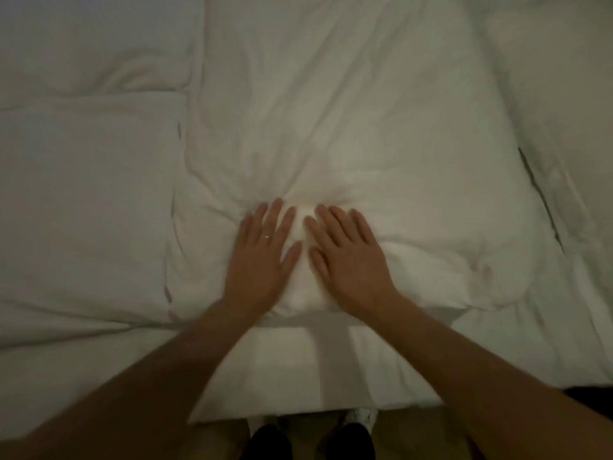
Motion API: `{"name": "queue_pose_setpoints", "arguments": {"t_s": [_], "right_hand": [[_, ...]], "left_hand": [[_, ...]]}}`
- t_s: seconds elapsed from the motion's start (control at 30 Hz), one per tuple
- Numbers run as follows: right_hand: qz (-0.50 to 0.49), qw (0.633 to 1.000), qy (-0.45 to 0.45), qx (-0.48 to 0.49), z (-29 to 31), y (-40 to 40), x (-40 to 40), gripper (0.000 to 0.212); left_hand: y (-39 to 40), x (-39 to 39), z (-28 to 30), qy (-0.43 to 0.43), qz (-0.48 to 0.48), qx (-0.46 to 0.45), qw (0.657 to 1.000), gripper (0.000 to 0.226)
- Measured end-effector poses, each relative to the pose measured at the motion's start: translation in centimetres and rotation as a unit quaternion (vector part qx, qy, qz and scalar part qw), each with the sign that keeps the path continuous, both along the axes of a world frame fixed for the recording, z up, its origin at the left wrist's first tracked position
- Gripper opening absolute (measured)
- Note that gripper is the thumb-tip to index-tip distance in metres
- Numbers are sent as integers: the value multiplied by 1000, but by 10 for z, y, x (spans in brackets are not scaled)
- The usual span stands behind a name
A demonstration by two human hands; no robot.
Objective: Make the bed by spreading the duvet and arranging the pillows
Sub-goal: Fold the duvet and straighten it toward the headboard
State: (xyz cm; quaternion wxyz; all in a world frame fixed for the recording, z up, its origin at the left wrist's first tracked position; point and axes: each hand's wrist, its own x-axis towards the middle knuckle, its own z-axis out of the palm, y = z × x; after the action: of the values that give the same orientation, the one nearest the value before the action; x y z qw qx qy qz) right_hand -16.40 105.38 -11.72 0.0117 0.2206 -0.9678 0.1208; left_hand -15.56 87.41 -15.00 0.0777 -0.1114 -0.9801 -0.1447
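A white pillow (348, 134) lies in the middle of the bed, wrinkled around its near end. My left hand (262, 257) and my right hand (348, 257) press flat on that near end, side by side, fingers straight and spread, denting the fabric between them. A ring shows on the left hand. A second white pillow (86, 207) lies flat to the left, its edge touching the middle one. The white duvet (557, 104) covers the bed to the right and runs under the pillows.
The bed's near edge (315, 406) runs just below my forearms, with my feet in dark socks (268, 439) on the floor beneath it. Another rumpled white cushion or fold (96, 41) sits at the top left.
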Motion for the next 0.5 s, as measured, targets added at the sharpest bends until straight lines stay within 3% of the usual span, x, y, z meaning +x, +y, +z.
{"name": "queue_pose_setpoints", "arguments": {"t_s": [0.1, 0.2, 0.3, 0.33, 0.4, 0.47, 0.5], "right_hand": [[-72, 987, -7, 146, -27, 98, -14, 57], [-179, 962, -52, 200, -15, 183, 6, 63], [-241, 954, -43, 175, 1, 181, 6, 65], [-254, 957, -25, 136, 8, 155, 0, 63], [-201, 977, 35, 60, 14, 84, -18, 56], [-100, 993, 45, 38, 8, 6, -37, 57], [-72, 996, 32, 49, 1, -23, -47, 60]], "left_hand": [[-54, 2, -29, -12, 35, -93, 995, 56], [-72, 21, -38, -36, 190, -72, 979, 57], [-63, 24, -24, -59, 335, -12, 940, 60], [-53, 16, -11, -48, 334, 18, 941, 64], [-20, -10, 22, -6, 210, 61, 976, 66], [19, -37, 36, 20, 62, 37, 997, 60], [28, -50, 31, 7, 36, 31, 999, 58]]}}
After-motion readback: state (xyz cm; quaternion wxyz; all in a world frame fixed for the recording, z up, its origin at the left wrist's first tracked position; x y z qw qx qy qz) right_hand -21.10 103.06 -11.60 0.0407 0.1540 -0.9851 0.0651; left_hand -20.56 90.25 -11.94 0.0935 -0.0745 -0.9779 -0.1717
